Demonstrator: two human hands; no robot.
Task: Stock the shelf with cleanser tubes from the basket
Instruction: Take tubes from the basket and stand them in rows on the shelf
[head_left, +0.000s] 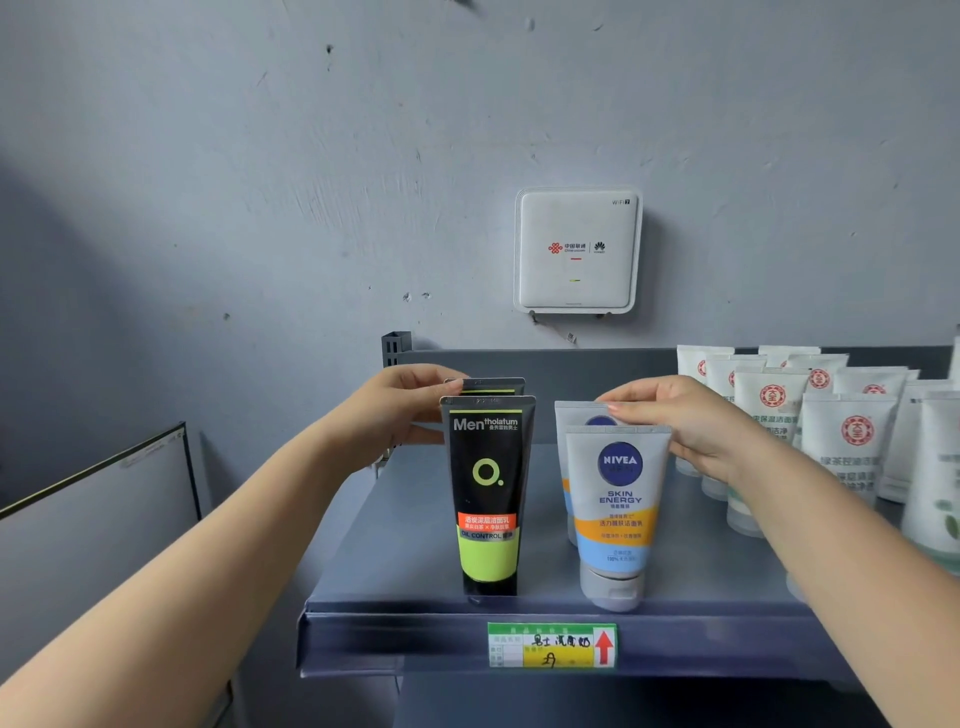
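While your left hand (400, 402) pinches the rear black Mentholatum tube (493, 385) (lime band, cap down), your right hand (691, 423) pinches the rear grey Nivea tube (574, 415). Both stand mid-shelf (415, 519); bare shelf lies left, white tubes (810, 415) crowd right.

left hand (402, 402) on black tube (488, 493), right hand (691, 421) on grey tube (618, 499)

Black tube (488, 493): "Mentholatum", "OIL CONTROL"; grey tube (618, 509): "NIVEA SKIN ENERGY"; wall box (576, 249): "WiFi 7".
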